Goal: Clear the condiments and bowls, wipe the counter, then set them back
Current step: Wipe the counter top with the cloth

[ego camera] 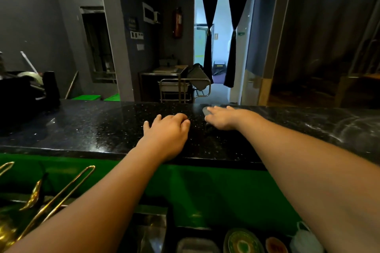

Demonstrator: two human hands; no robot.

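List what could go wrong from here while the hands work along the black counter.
1. The right hand presses a grey cloth near the counter's far edge; a long stroke might push it over.
2. The left hand leans on a glossy, possibly wet surface and could slip.
3. Bowls sit low, just under the right forearm; pulling the arm back carelessly could knock them.
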